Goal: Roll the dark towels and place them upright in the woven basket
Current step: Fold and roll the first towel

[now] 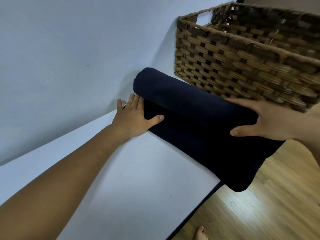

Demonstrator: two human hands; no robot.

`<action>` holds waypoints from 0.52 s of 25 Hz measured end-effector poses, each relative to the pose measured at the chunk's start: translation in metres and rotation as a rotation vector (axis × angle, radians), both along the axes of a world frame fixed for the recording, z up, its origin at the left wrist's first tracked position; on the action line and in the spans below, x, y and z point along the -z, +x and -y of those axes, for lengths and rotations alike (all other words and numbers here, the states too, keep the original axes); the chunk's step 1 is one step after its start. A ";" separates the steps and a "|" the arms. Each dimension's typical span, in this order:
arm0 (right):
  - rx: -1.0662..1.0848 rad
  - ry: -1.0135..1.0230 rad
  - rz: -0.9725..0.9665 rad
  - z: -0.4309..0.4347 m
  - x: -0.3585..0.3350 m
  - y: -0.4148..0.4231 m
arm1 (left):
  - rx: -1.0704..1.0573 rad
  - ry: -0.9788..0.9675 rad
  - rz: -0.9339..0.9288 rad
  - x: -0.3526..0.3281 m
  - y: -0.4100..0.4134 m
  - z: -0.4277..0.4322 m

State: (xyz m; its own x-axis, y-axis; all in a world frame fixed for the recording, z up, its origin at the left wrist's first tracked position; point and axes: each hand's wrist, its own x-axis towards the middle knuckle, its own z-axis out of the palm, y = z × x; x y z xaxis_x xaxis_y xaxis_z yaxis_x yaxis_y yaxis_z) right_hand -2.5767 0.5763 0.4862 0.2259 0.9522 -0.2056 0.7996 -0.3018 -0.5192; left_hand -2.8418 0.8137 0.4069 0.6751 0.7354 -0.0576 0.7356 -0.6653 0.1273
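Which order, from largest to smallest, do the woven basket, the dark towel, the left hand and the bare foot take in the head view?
1-2. woven basket and dark towel: about alike; the basket is cut by the frame edge, so no ranking.
3. left hand.
4. bare foot, only partly in view.

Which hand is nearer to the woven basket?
Right. The right hand grips one end of the rolled dark towel right beside the woven basket, close to its front wall. The left hand presses the roll's other end, clearly apart from the basket.
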 end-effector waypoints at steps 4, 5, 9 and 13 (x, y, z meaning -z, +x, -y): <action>0.084 -0.027 0.043 0.002 0.002 -0.010 | 0.031 0.042 -0.012 -0.009 0.004 0.023; 0.094 -0.033 0.089 0.002 0.004 -0.012 | 0.064 0.026 0.046 -0.007 0.004 0.032; 0.193 0.022 0.211 0.006 0.009 -0.021 | 0.105 -0.035 0.219 -0.003 -0.005 0.047; 0.266 0.029 0.290 0.012 0.008 -0.040 | 0.093 -0.033 0.220 -0.004 -0.008 0.047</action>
